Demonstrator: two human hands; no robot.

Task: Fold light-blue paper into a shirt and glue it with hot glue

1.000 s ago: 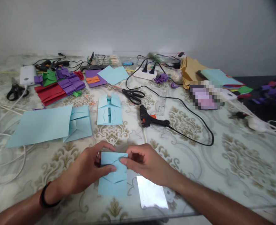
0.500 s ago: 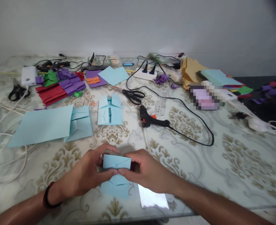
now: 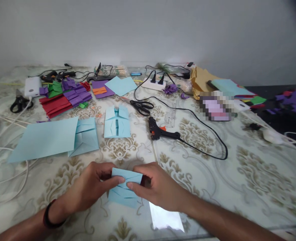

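Presently, a folded light-blue paper (image 3: 121,193) is held over the near tabletop (image 3: 225,187), pinched at its left side by the left hand (image 3: 91,184) and at its right by the right hand (image 3: 161,187), each grip closed on it; beyond lies a glue gun (image 3: 154,130).

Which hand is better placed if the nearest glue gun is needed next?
Right, probably: the right hand is closer to the glue gun, whose handle points rightward. It and the left hand both grip the folded light-blue paper, which the left could likely hold alone.
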